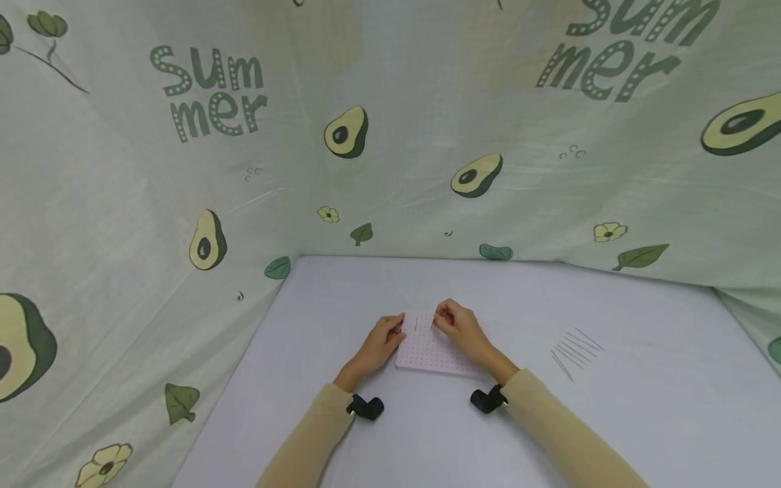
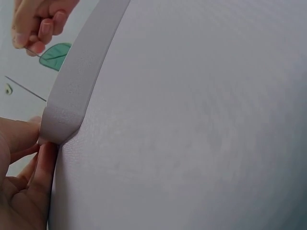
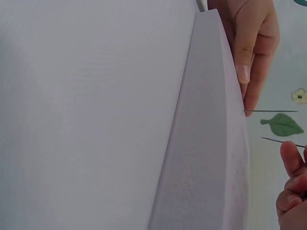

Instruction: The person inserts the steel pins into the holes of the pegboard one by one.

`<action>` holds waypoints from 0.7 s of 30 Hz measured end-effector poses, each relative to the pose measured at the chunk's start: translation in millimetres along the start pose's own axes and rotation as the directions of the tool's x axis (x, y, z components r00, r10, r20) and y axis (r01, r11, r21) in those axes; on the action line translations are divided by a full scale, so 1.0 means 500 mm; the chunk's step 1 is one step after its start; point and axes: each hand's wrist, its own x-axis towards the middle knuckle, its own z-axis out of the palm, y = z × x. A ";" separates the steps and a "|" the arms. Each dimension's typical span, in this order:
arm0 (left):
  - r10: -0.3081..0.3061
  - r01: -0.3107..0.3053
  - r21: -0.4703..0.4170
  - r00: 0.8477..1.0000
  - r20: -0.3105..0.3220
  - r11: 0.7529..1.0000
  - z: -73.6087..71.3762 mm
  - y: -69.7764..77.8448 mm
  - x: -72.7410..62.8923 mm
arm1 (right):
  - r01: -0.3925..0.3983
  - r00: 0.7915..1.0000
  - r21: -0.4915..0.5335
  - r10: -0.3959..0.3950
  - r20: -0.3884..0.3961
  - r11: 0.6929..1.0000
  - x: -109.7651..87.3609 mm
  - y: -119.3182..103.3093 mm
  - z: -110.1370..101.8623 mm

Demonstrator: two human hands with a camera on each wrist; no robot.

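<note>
A pale pink foam-like block (image 1: 433,356) with a grid of dots or small holes lies on the table. My left hand (image 1: 379,342) holds its left edge, with thumb and fingers about the corner (image 2: 60,125) in the left wrist view. A thin dark needle (image 3: 273,110) stands upright in the block near that hand. Above the block's far part, my right hand (image 1: 459,327) pinches a second needle (image 3: 271,140) between thumb and fingertips. In the right wrist view this needle's tip is apart from the block's surface.
Several thin needles (image 1: 576,349) lie roughly side by side on the white tabletop (image 1: 641,420), to the right of the block. A cloth (image 1: 403,203) printed with avocados and leaves hangs behind and to the left. Each wrist wears a small black camera (image 1: 368,408).
</note>
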 end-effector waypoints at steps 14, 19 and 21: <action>-0.018 0.018 -0.012 1.000 -0.006 1.000 0.002 -0.001 0.001 | -0.046 0.999 0.024 0.045 0.031 0.999 0.007 -0.005 0.021; -0.010 0.010 -0.013 1.000 -0.006 1.000 0.001 -0.006 0.003 | -0.057 0.998 0.002 0.057 0.038 0.998 0.009 -0.013 0.026; -0.005 0.005 -0.017 1.000 -0.005 1.000 0.001 -0.007 0.003 | -0.055 0.998 0.007 0.055 0.042 0.998 0.010 -0.014 0.029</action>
